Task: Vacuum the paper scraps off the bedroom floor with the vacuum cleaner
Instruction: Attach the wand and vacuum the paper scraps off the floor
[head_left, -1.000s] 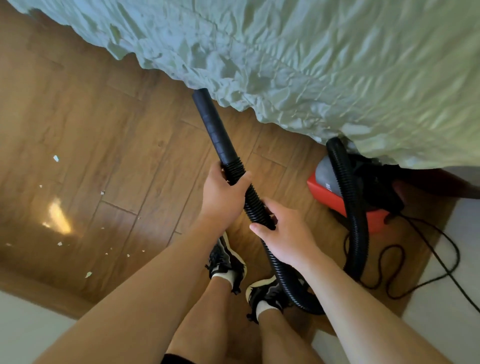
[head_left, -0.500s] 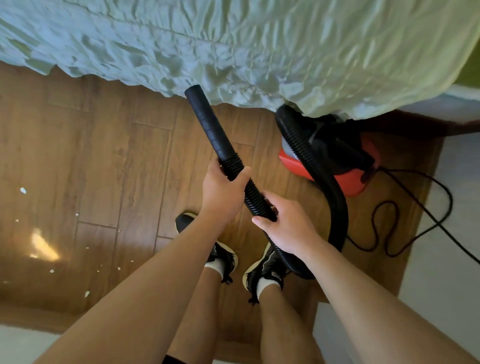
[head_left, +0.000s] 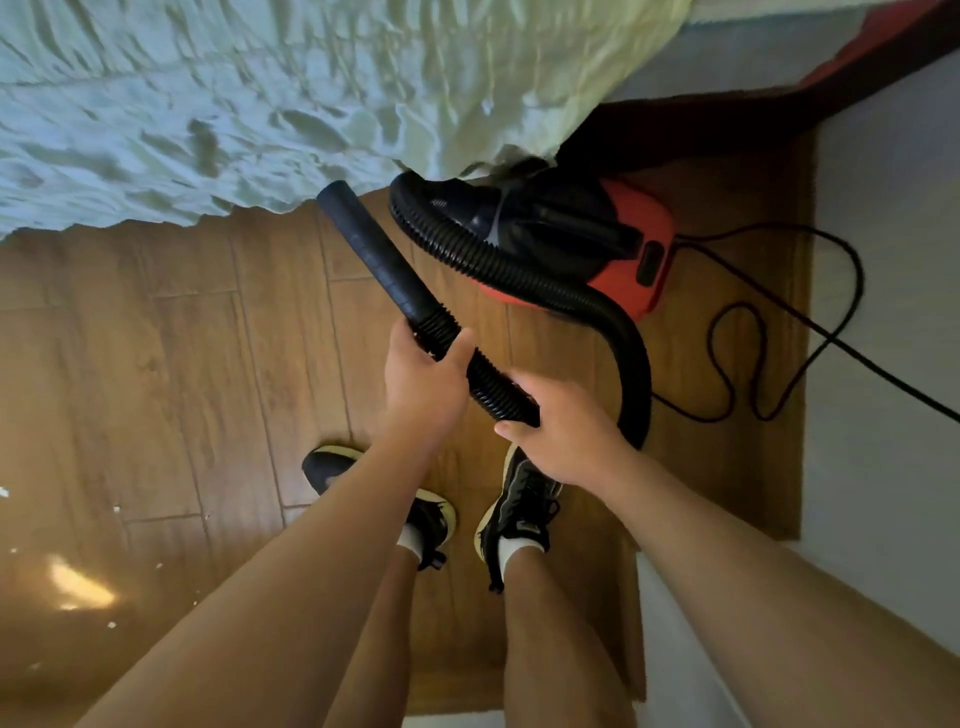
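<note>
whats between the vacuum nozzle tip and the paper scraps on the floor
Only bare wooden floor. In the head view the nozzle, its hose gripped by the left hand, points toward the bed, with the paper scraps off to the left.

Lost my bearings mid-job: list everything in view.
Crumpled fabric bedspread: one, pale green, top.
Wood-plank floor: one, brown, underneath.
Canister vacuum cleaner: one, red-black, beside bed corner.
Ribbed flexible hose: one, black, vacuum to hands.
Smooth rigid nozzle tube: one, black, pointing bedward.
Thin power cord: one, black, looped right.
Small paper scraps: several, white, floor lower-left.
Laced shoes: two, black, bottom centre.
Left hand: one, grips hose-nozzle joint.
Right hand: one, grips hose behind.
</note>
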